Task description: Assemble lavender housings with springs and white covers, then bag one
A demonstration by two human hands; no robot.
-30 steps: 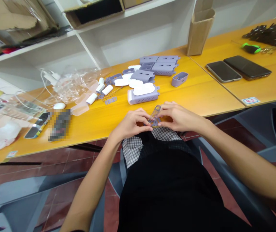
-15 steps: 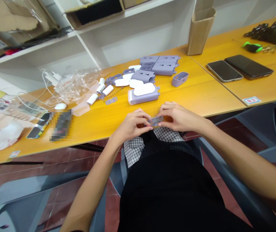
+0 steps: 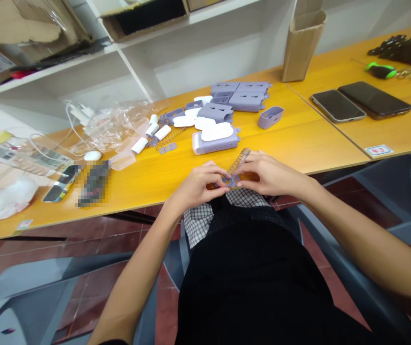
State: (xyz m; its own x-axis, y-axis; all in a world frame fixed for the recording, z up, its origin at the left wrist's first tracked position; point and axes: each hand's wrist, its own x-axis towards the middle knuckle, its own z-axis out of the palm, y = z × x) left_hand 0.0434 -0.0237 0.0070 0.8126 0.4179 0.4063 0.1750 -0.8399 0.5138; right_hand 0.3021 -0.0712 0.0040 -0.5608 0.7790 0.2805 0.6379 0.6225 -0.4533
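My left hand [image 3: 196, 184] and my right hand [image 3: 268, 172] meet at the near edge of the yellow table [image 3: 299, 139], fingers pinched together. Between them they hold a small purple plastic piece [image 3: 229, 181] with a metal coil spring [image 3: 239, 162] standing up from it, tilted to the right. Just beyond lies a purple and white perforated case [image 3: 215, 140]. Further back sits a cluster of purple housings [image 3: 239, 96] and white covers [image 3: 185, 120], with white rollers [image 3: 155, 132] and a loose spring [image 3: 167, 139] to the left.
Two dark phones [image 3: 361, 101] lie at the right, a cardboard box [image 3: 304, 43] behind them, and a green-handled tool [image 3: 381, 70] far right. Clear plastic bags [image 3: 111, 124], a white mouse [image 3: 92, 155] and another phone [image 3: 57, 184] sit left. White shelves stand behind.
The spring lay flat and pressed between my fingers half a second ago; now it stands up again from the purple piece, longer and tilted right. Both hands stayed in place.
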